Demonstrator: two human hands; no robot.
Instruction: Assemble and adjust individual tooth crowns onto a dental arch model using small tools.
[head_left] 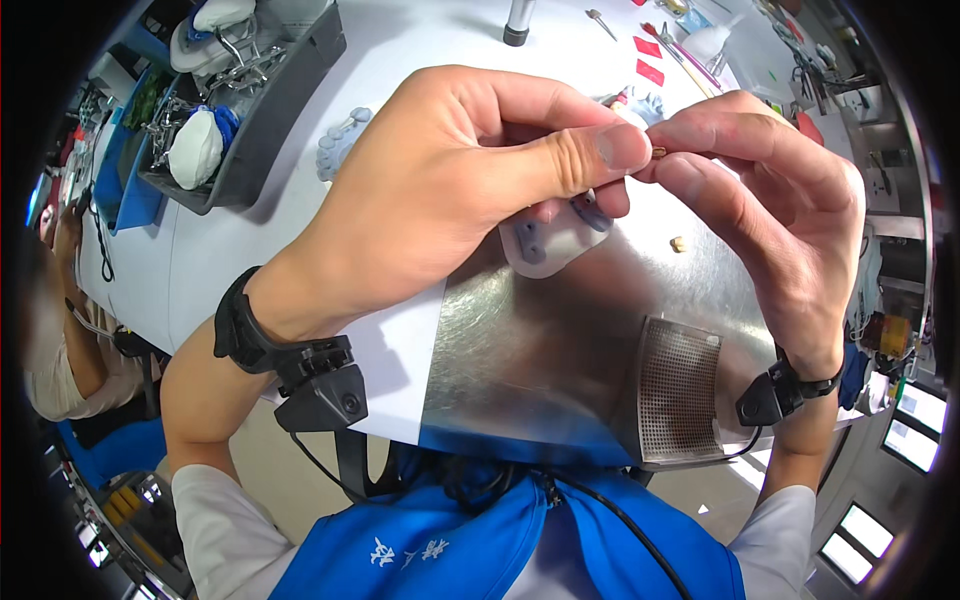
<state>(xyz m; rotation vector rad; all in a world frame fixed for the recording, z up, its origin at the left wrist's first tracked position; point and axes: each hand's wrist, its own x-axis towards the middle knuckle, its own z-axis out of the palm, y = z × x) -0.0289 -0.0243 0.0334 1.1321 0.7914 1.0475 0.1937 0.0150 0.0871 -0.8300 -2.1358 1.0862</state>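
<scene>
The right hand (790,195) pinches a small gold-coloured, metallic-looking piece (658,153) between thumb and forefinger, raised over a shiny silver metal sheet (520,370) on the white counter (230,260); the left hand (430,190) meets it there, its thumb tip just beside the piece, though whether its fingers also grip it cannot be told. Such a hold seems best done with light fingertip pressure, wrists steady, and the piece kept above the sheet. The piece's visible sliver lies roughly crosswise, left to right; fingertips cover the rest, so its true long axis and which end leads remain unclear. Below the hands, a second gold-coloured, compact nugget (679,244) rests on the sheet. A rounded, translucent white plate (540,265) shows beneath the left hand. At the counter's front edge sits a perforated metal panel (680,385); toward its far left corner stands a grey rectangular plastic tray (300,90).
</scene>
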